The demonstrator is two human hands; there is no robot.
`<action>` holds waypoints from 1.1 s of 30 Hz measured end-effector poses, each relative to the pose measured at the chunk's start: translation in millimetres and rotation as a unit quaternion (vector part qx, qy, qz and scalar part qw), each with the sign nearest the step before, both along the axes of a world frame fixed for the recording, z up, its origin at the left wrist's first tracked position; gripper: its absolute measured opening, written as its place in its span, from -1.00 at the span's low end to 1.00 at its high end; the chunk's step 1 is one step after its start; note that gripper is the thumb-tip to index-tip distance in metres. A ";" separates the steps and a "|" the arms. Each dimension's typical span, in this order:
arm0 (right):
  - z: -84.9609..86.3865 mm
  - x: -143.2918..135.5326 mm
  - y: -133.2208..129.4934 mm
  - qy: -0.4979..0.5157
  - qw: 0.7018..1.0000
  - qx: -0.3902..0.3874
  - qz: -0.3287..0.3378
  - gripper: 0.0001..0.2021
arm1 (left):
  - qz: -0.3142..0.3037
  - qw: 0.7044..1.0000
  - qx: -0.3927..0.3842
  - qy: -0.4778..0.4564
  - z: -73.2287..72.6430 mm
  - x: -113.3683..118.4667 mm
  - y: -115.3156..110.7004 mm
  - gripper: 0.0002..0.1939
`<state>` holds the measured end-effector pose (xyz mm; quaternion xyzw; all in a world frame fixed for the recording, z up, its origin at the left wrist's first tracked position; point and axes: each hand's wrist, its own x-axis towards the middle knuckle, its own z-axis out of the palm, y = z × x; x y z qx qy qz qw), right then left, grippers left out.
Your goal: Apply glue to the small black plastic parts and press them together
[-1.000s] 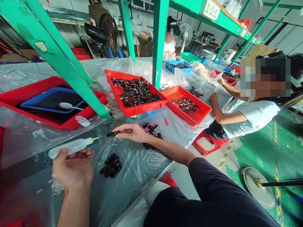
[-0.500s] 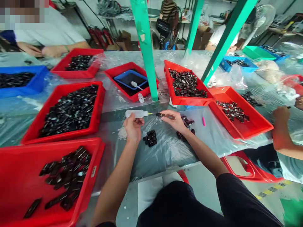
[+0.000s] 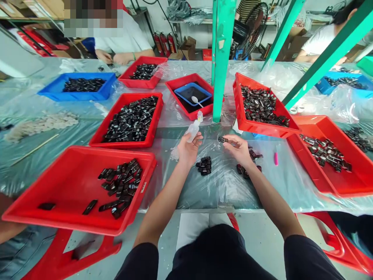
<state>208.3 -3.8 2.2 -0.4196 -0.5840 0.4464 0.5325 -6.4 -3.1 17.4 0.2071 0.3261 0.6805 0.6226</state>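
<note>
My left hand (image 3: 189,149) is wrapped round a translucent squeeze bottle (image 3: 192,130), whose nozzle points up and away from me. Between the fingertips of my right hand (image 3: 236,147) is a small black part (image 3: 222,139), apart from the bottle. A small pile of black parts (image 3: 204,166) lies on the plastic-covered table between my forearms. More dark parts (image 3: 243,171) lie under and beside my right wrist. Small whitish bits (image 3: 175,153) are scattered left of my left hand.
Red trays (image 3: 72,186) of black parts stand at left, others (image 3: 294,130) at right. A green post (image 3: 220,77) rises behind my hands. A tray (image 3: 186,112) holds a blue tray with a spoon. A pink tool (image 3: 276,158) lies at right. People sit across the table.
The view has swung left. The bottle in my left hand has tipped from level to nozzle-up, and its tip has moved away from the black part in my right hand.
</note>
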 end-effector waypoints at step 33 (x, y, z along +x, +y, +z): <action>-2.6 -0.9 -0.3 -0.005 0.995 0.022 -0.093 -0.62 | -0.047 0.998 0.037 -0.027 18.7 -3.2 -6.0 -0.71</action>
